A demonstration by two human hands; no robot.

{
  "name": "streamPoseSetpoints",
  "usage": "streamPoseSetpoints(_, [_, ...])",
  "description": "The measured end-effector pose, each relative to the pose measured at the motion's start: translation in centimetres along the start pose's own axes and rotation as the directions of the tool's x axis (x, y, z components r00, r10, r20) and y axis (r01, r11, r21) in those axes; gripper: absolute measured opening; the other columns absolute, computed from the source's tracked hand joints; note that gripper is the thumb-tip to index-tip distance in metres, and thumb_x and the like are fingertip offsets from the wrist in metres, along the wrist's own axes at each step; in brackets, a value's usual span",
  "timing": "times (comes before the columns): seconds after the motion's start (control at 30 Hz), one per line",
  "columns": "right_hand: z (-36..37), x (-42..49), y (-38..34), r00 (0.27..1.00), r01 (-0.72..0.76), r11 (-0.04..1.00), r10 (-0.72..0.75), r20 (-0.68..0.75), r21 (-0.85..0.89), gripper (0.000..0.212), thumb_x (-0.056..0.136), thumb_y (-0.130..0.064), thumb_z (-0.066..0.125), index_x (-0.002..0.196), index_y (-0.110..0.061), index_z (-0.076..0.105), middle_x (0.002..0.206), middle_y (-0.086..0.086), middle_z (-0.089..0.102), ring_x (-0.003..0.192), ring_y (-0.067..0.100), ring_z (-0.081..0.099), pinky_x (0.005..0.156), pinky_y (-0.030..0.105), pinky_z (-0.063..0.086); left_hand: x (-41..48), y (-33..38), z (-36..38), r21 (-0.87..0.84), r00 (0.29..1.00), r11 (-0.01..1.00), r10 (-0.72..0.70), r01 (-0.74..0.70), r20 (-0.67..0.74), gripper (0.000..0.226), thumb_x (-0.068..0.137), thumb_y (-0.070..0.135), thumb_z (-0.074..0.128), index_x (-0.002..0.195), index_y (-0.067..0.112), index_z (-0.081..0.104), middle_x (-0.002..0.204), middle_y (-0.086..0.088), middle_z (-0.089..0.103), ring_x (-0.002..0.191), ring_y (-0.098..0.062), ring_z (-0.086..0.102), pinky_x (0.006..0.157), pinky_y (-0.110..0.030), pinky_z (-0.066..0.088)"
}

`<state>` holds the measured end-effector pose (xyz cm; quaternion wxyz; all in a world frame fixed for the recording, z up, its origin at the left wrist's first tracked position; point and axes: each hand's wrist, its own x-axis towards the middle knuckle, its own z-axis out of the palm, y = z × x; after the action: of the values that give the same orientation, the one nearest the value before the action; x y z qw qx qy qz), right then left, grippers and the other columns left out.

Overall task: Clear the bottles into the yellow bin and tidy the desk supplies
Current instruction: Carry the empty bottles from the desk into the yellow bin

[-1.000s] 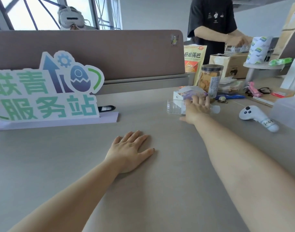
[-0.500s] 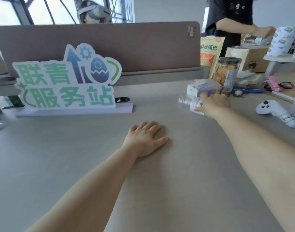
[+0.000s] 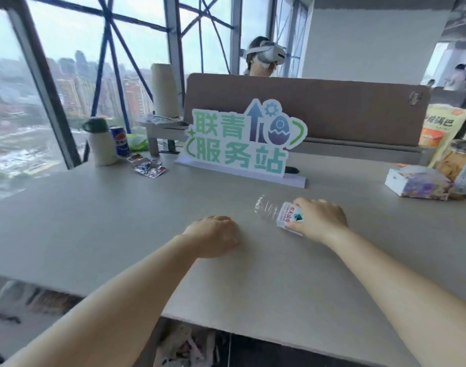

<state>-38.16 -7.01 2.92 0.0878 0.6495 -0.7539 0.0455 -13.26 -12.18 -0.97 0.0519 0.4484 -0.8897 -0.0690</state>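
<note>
Clear plastic with a white label, the bottle (image 3: 277, 213) lies on its side on the desk (image 3: 115, 223), in front of the sign (image 3: 242, 144). The right hand (image 3: 319, 219) comes over it from above, fingers and thumb curled round the labelled end, so that end is hidden and I cannot tell where the cap is. The grip suits a light, seemingly empty bottle: it can be lifted straight off the surface in one hand.

The left hand (image 3: 213, 235) rests on the desk just beside the bottle but apart from it. Its fingers are loosely bent, tips down, and hold nothing. It looks like a brace while the other arm reaches.

The bin is not in view, so the bottle probably has to be carried out of frame. Far left stand a can (image 3: 119, 141) and a flask (image 3: 100, 145), with torn wrappers (image 3: 148, 167) near them. A box (image 3: 417, 182) and a jar (image 3: 458, 161) crowd the right edge. These seem left for later.
</note>
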Motion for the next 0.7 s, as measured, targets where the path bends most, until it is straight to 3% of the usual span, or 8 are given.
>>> streamPoseSetpoints(0.13, [-0.5, -1.8, -12.5, 0.973, 0.226, 0.966, -0.216, -0.087, 0.127, 0.052, 0.08, -0.061, 0.059, 0.115, -0.025, 0.05, 0.115, -0.001, 0.063, 0.105, 0.025, 0.057, 0.079, 0.032, 0.038, -10.9, -8.6, -2.4, -0.01, 0.962, 0.965, -0.262, 0.262, -0.072, 0.056, 0.091, 0.052, 0.049, 0.14, 0.026, 0.041, 0.149, 0.005, 0.037, 0.133, -0.021, 0.04, 0.107, -0.037, 0.036])
streamPoseSetpoints(0.27, [-1.0, -3.5, -25.9, 0.922, 0.38, 0.877, -0.333, -0.201, 0.294, 0.057, 0.079, -0.059, 0.062, 0.121, -0.024, 0.048, 0.119, 0.0, 0.061, 0.108, 0.026, 0.055, 0.085, 0.034, 0.039, -22.0, -16.6, -5.8, -0.027, 0.891, 0.905, -0.424, 0.425, -0.161, 0.055, 0.091, 0.049, 0.05, 0.14, 0.027, 0.04, 0.149, 0.008, 0.034, 0.132, -0.019, 0.039, 0.105, -0.037, 0.038])
streamPoseSetpoints(0.53, [-1.7, -6.6, -52.6, 0.725, 0.688, 0.616, -0.578, -0.374, 0.383, 0.063, 0.08, -0.058, 0.063, 0.125, -0.019, 0.046, 0.119, 0.005, 0.059, 0.107, 0.027, 0.053, 0.086, 0.037, 0.038, -42.2, -31.7, -8.0, -0.121, 0.63, 0.688, -0.71, 0.716, -0.314, 0.054, 0.089, 0.044, 0.056, 0.139, 0.026, 0.041, 0.149, 0.004, 0.035, 0.131, -0.024, 0.04, 0.103, -0.041, 0.04])
streamPoseSetpoints(0.7, [-1.5, -7.4, -63.5, 0.616, 0.786, 0.481, -0.653, -0.44, 0.388, 0.061, 0.081, -0.049, 0.067, 0.13, -0.019, 0.046, 0.124, 0.005, 0.057, 0.112, 0.029, 0.05, 0.088, 0.037, 0.035, -47.6, -37.1, -8.8, -0.141, 0.531, 0.605, -0.77, 0.783, -0.353, 0.059, 0.091, 0.043, 0.055, 0.143, 0.024, 0.036, 0.15, 0.003, 0.033, 0.135, -0.022, 0.034, 0.107, -0.036, 0.034])
